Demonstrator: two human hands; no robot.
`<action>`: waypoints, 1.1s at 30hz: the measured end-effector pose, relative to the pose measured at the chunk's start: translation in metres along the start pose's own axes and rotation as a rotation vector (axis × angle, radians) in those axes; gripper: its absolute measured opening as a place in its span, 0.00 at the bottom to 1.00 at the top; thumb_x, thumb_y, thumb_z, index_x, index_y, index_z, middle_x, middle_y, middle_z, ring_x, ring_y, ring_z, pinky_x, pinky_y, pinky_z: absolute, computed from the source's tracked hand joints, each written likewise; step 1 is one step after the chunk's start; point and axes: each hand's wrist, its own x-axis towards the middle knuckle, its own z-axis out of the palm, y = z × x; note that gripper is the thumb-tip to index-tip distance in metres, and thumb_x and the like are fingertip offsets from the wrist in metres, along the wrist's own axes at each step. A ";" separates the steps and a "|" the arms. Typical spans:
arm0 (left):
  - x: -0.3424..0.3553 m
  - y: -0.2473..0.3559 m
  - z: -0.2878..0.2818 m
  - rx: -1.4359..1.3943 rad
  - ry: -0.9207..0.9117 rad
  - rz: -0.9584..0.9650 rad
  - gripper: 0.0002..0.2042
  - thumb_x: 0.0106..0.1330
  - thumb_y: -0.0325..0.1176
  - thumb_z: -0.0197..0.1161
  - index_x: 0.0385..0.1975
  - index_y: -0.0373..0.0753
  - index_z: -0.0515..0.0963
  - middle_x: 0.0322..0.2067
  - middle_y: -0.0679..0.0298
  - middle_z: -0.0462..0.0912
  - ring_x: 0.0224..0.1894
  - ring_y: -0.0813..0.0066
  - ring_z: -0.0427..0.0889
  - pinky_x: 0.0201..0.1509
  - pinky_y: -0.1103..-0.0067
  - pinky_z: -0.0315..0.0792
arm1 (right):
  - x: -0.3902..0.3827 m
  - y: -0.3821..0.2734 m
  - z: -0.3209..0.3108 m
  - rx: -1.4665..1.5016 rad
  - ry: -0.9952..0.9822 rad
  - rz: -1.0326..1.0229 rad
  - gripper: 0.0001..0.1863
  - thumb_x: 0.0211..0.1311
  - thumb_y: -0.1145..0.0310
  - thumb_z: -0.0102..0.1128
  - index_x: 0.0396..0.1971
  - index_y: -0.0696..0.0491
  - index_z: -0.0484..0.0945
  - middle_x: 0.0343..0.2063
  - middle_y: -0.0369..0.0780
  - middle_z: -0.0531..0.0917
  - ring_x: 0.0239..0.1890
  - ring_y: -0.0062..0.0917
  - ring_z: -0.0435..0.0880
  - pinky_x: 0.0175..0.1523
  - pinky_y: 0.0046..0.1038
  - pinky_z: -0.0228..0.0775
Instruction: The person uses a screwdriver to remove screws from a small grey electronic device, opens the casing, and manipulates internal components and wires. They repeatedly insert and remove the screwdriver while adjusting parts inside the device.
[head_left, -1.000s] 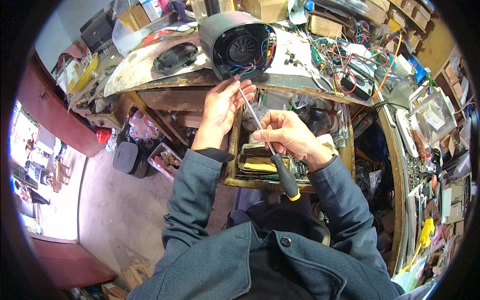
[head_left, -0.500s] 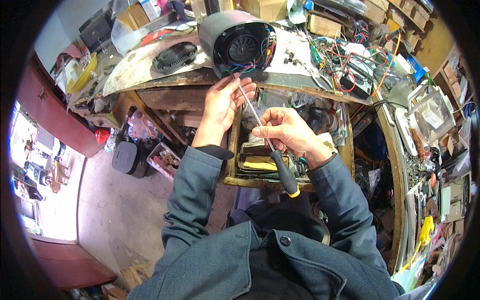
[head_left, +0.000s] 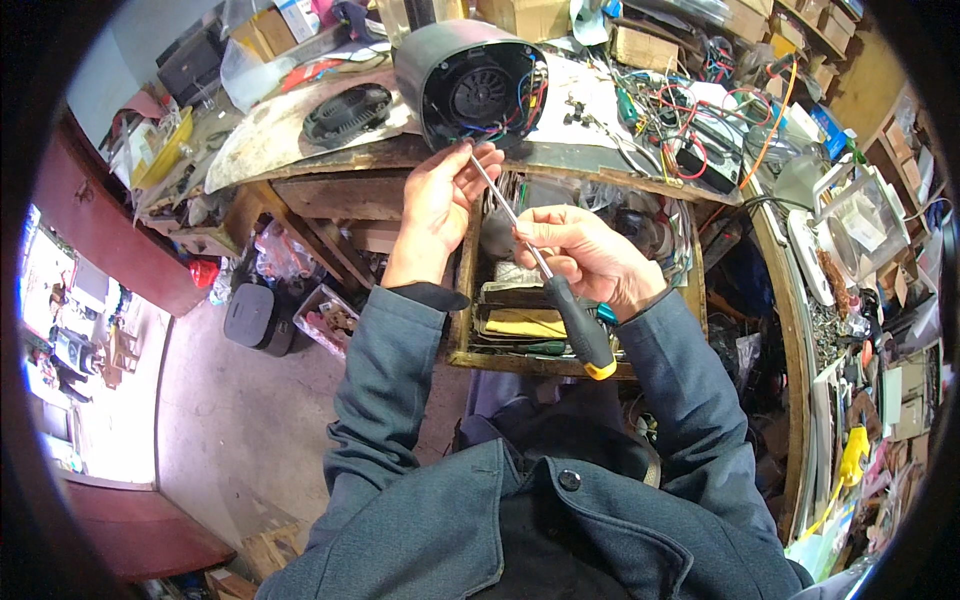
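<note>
My right hand (head_left: 590, 255) grips the metal shaft of a screwdriver (head_left: 582, 332), thumb and fingers closed just above its black handle with a yellow end. The shaft slants up and left to my left hand (head_left: 435, 205). There the left thumb and forefinger pinch at the tip; anything small between them is hidden, and the other fingers curl loosely. Just beyond the left fingertips, a dark grey rounded appliance housing (head_left: 420, 85) lies at the bench edge, its open side toward me. Inside show a round slotted part and coloured wires (head_left: 500, 130). A round black slotted cover (head_left: 348, 113) lies to its left.
Below my hands an open wooden drawer (head_left: 460, 300) holds tools and small packets. Pliers, loose wires and test leads (head_left: 690, 125) clutter the bench on the right. A clear-sided appliance (head_left: 860, 215) stands farther right. On the floor at left are a dark bin (head_left: 258, 318) and a box (head_left: 326, 322).
The screwdriver's handle has swung slightly up and to the right with my right hand. My left hand has shifted a little left, its fingers still at the tip.
</note>
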 end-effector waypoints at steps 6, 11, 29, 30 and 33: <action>0.002 -0.002 -0.006 -0.044 0.009 -0.001 0.12 0.77 0.26 0.60 0.54 0.24 0.78 0.51 0.44 0.87 0.55 0.53 0.89 0.60 0.67 0.86 | -0.002 -0.002 0.011 -0.102 -0.012 0.010 0.15 0.77 0.67 0.63 0.56 0.60 0.80 0.30 0.42 0.87 0.12 0.08 0.68 0.16 0.11 0.55; -0.004 -0.002 0.005 -0.015 0.044 -0.010 0.12 0.77 0.25 0.61 0.53 0.23 0.78 0.51 0.44 0.87 0.54 0.52 0.89 0.61 0.67 0.86 | 0.001 0.002 0.005 -0.157 0.066 0.019 0.09 0.74 0.67 0.67 0.45 0.55 0.81 0.27 0.39 0.86 0.11 0.07 0.66 0.14 0.12 0.51; -0.032 0.006 0.008 0.160 -0.153 -0.052 0.12 0.80 0.33 0.60 0.54 0.31 0.78 0.48 0.49 0.88 0.43 0.61 0.92 0.46 0.71 0.90 | -0.065 0.048 0.019 -0.415 0.194 -0.201 0.26 0.68 0.61 0.73 0.59 0.56 0.76 0.31 0.32 0.82 0.25 0.12 0.77 0.30 0.17 0.68; -0.034 0.008 0.008 0.172 -0.154 -0.056 0.12 0.80 0.32 0.58 0.54 0.31 0.77 0.48 0.48 0.88 0.45 0.59 0.92 0.46 0.70 0.90 | -0.077 0.056 0.024 -0.336 0.154 -0.239 0.31 0.67 0.60 0.74 0.65 0.55 0.72 0.33 0.35 0.83 0.26 0.16 0.79 0.30 0.18 0.70; -0.044 0.015 0.020 0.156 -0.155 -0.050 0.12 0.81 0.31 0.58 0.56 0.32 0.76 0.49 0.47 0.88 0.47 0.57 0.92 0.47 0.69 0.90 | -0.126 0.061 0.045 -0.224 0.104 -0.153 0.46 0.66 0.57 0.75 0.78 0.51 0.58 0.38 0.43 0.84 0.28 0.25 0.83 0.32 0.21 0.75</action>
